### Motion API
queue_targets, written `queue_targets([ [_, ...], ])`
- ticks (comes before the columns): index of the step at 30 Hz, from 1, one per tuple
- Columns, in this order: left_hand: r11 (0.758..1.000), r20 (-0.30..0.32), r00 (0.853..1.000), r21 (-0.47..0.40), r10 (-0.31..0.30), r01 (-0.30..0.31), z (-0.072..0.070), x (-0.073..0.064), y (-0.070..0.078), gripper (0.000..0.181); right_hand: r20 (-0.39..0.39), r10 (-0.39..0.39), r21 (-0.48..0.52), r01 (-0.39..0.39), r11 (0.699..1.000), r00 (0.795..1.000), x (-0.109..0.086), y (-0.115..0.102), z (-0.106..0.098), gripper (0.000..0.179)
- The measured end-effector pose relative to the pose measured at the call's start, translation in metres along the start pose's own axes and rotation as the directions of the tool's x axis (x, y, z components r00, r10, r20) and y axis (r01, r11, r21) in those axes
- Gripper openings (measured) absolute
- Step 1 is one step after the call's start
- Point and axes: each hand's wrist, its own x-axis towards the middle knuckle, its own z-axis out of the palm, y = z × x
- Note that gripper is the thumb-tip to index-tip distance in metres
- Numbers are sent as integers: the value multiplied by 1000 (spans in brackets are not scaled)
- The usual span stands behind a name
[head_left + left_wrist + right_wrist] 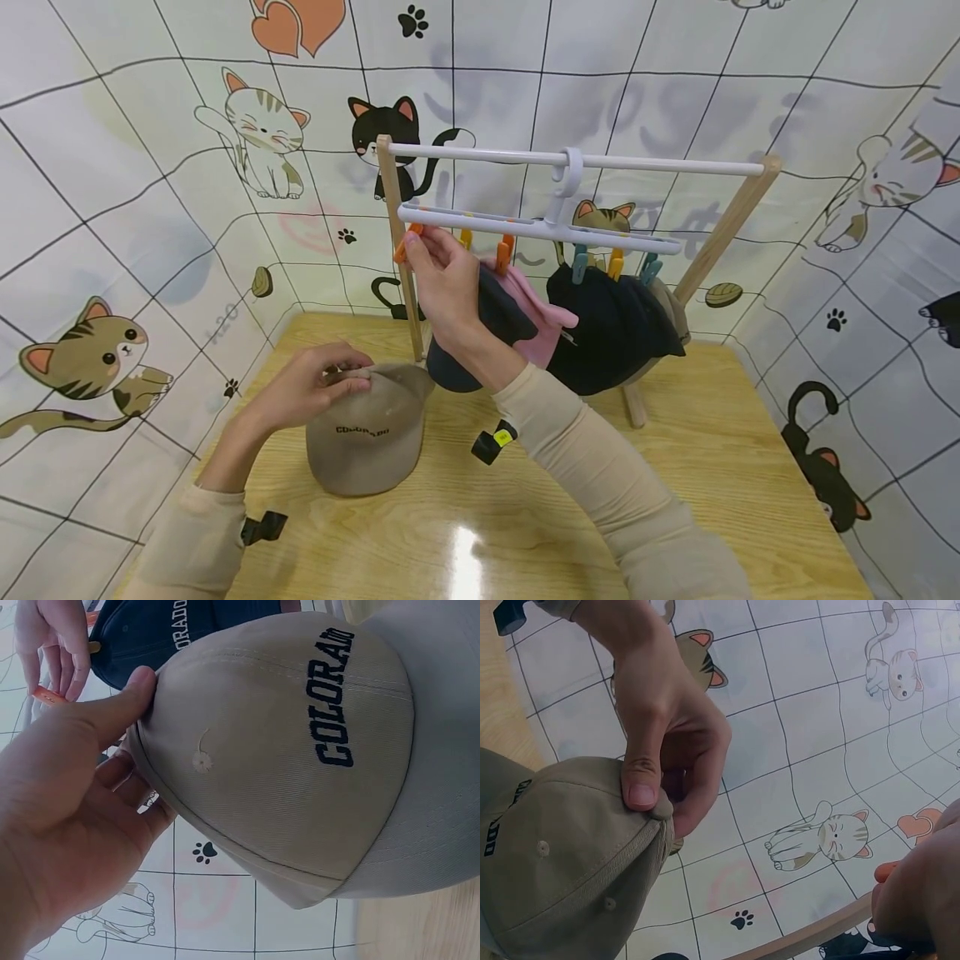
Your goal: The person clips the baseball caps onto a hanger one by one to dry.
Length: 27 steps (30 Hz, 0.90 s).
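My left hand [300, 387] pinches the top of a beige cap [367, 450] lettered COLORADO, its brim hanging downward over the table. In the left wrist view the thumb lies on the outside of the cap's crown [262, 735], with the fingers behind the edge. Up at the left end of a white clip hanger [540, 233], my right hand [450, 287] pinches an orange clothespin [403, 248] between thumb and fingers. Just under that hand hangs a navy cap [450, 367], partly hidden by the wrist. The right wrist view shows the left hand's thumb [641, 787] on the beige cap.
A pink cap [536, 350], a black cap [600, 325] and another beige cap [670, 308] hang farther right from coloured clothespins [580, 265]. The hanger hooks over a white rod [495, 155] on wooden posts [727, 229]. Cat-print sheeting [315, 267] surrounds the wooden table [555, 508].
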Motion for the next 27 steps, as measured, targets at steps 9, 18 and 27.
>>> queue_targets([
  [9, 994, 79, 997, -111, 26, -17, -2, -2, 6, 20, 12, -16, -64, 16, 998, 1000, -2, 3, -7, 39],
  [18, 981, 120, 986, -169, 112, -91, -1, 3, 14, 24, 39, -5, -129, 10, 992, 999, -2, 5, -19, 37],
  [27, 979, 102, 987, -175, 123, -104, 0, 13, 20, 25, 76, 4, -148, 8, 989, 997, -1, 9, -27, 37],
])
